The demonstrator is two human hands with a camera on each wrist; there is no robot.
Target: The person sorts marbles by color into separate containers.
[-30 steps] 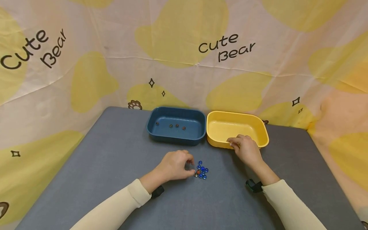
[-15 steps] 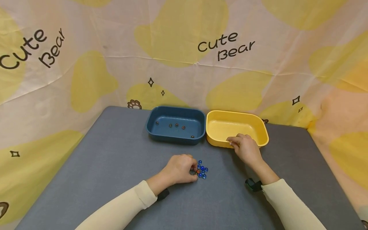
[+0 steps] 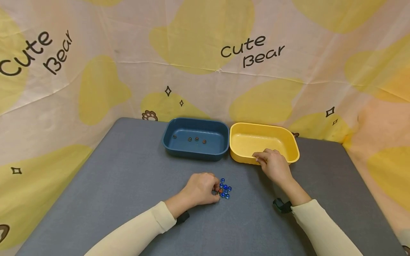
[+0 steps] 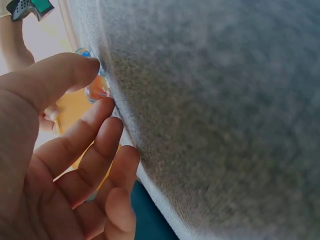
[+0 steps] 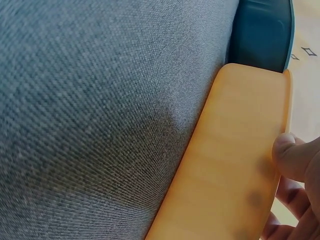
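At the left edge of a small cluster of marbles on the grey table is my left hand (image 3: 199, 189). In the left wrist view its thumb and index fingertip pinch an orange-and-clear marble (image 4: 96, 89), the other fingers loosely bent. Several blue marbles (image 3: 225, 187) lie just right of those fingertips. My right hand (image 3: 274, 166) grips the near rim of a yellow bin (image 3: 244, 159). In the right wrist view the thumb (image 5: 286, 145) presses the outer wall, and the fingers reach over the rim to the inside.
A dark blue bin (image 3: 192, 155) stands left of the yellow one, their ends side by side. Several brownish marbles (image 3: 196, 139) lie on its floor. A printed fabric backdrop (image 3: 205, 89) rises behind the grey table (image 3: 121, 170).
My left hand has moved slightly right and closed in on the marbles. A brownish marble seen near the blue bin's front corner half a second ago is out of sight. My right hand stays put.
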